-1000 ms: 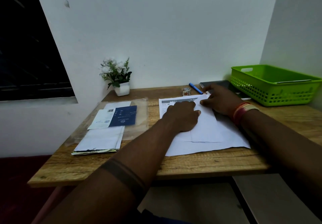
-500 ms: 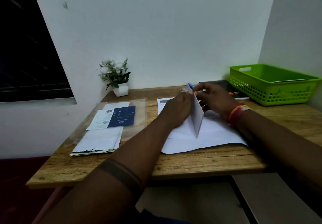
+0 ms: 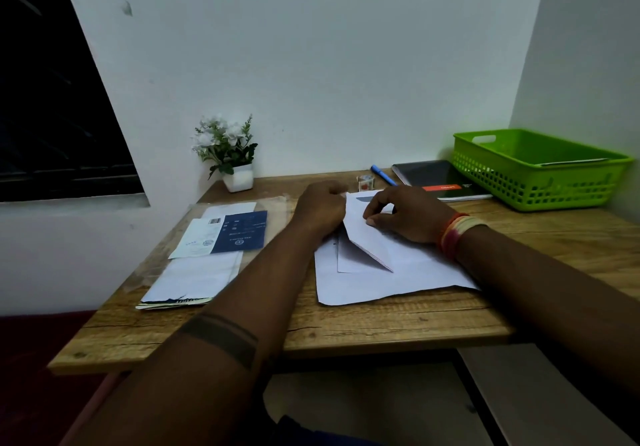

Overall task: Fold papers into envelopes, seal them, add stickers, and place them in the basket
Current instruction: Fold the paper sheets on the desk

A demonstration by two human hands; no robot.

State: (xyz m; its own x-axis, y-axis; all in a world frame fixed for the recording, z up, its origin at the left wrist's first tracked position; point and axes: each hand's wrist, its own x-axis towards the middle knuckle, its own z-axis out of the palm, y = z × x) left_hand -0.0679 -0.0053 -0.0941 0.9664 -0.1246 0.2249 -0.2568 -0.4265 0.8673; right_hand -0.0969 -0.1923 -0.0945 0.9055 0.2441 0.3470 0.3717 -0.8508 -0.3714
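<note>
The raised flap has tipped rightward over the paper [image 3: 367,237]. Both hands, left [image 3: 320,208] and right [image 3: 405,215], pinch it mid-fold; next, it probably needs pressing flat and creasing.

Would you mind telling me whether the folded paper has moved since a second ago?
Yes. The folded paper, flat then, is now lifted and tilted between the left hand and right hand, its far edge raised toward the blue pen.

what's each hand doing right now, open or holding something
Left hand: fingers curled, gripping the left edge of the folded paper.
Right hand: fingers bent, fingertips pressing and pinching the same paper's raised flap.
</note>
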